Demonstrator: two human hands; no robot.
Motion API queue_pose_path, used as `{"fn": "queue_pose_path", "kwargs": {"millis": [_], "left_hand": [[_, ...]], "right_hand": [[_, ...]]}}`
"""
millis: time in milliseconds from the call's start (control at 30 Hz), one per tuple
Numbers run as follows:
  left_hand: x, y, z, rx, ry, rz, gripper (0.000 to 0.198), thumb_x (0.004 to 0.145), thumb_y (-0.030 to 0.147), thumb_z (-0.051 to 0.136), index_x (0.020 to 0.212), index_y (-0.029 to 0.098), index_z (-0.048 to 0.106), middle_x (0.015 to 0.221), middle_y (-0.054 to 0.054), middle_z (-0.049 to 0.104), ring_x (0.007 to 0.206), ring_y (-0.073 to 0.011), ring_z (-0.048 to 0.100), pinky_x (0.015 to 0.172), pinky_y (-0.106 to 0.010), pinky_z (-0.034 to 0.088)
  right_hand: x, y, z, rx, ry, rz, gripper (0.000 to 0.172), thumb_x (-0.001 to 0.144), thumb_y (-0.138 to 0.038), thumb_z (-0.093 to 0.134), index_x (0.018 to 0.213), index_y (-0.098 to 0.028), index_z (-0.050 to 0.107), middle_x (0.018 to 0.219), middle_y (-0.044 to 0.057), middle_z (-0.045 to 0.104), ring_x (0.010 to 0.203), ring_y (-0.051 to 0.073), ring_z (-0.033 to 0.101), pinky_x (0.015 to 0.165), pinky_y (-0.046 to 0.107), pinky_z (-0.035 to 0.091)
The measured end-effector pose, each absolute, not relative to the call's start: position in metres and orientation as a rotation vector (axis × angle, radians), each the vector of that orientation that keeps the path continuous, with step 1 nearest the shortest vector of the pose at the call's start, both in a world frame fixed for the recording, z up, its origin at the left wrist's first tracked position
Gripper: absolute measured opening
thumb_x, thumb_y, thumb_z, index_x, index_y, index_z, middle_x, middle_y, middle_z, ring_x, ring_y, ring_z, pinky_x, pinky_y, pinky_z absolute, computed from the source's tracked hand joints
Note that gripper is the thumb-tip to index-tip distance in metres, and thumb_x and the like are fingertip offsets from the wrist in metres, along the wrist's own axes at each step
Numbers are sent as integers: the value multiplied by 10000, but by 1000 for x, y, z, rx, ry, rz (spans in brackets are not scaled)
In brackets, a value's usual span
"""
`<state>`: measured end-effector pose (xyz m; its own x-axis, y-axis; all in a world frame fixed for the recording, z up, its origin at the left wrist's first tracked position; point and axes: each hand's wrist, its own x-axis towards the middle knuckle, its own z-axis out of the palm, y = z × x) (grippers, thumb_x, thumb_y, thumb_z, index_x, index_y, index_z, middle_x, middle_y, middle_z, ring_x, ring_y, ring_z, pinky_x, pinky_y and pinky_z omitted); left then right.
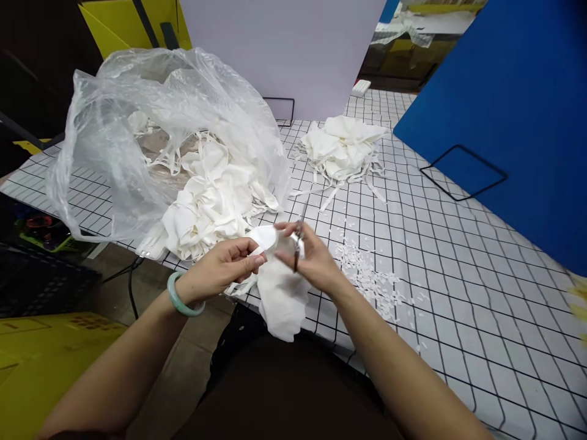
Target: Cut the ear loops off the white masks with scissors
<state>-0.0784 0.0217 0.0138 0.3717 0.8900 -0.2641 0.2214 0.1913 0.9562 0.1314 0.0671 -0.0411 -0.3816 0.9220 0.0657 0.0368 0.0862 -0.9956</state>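
Observation:
My left hand (229,263), with a green bangle at the wrist, is closed in a pinch on the edge of a white cloth piece (284,299). The cloth hangs down over the table's front edge, and its exact kind is hard to make out. Scissors (298,244) are in my right hand (316,260), blades pointing away from me; motion blurs them and the fingers. The right fingers are close beside the upper part of the cloth; whether they also grip it cannot be told. A heap of similar white cloth pieces with straps (215,201) lies just beyond my left hand.
A large clear plastic bag (105,153) surrounds part of the heap. Another white cloth pile (342,146) lies farther back on the checked tablecloth (458,256). Small white clippings (367,275) are scattered right of my hands. A blue panel (504,122) and a pale panel (284,55) border the table.

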Motion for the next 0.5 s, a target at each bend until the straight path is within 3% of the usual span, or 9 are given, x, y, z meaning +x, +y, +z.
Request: {"fn": "queue_pose_path", "kwargs": {"millis": [100, 200, 500], "left_hand": [[-78, 25, 16, 1299, 1144, 654, 356, 971, 505, 524, 887, 164, 581, 628, 49, 431, 489, -71, 336, 454, -191, 280], [-80, 26, 9, 1509, 1388, 725, 249, 998, 418, 489, 1030, 184, 567, 641, 51, 436, 528, -98, 358, 482, -201, 298], [-63, 23, 16, 1701, 1059, 645, 281, 997, 379, 496, 956, 162, 671, 752, -10, 568, 654, -126, 503, 598, -230, 412]], "right_hand": [[125, 60, -42, -902, -1555, 1549, 222, 778, -304, 789, 881, -234, 605, 985, 16, 663, 959, 203, 632, 906, 393, 504], [132, 66, -41, -905, -1366, 1654, 270, 728, -328, 826, 841, -221, 605, 839, -19, 619, 737, 142, 588, 715, 310, 496], [152, 92, -16, -782, -1347, 1830, 286, 731, -359, 842, 854, -212, 630, 758, -29, 589, 599, 96, 504, 550, 242, 402]]}}
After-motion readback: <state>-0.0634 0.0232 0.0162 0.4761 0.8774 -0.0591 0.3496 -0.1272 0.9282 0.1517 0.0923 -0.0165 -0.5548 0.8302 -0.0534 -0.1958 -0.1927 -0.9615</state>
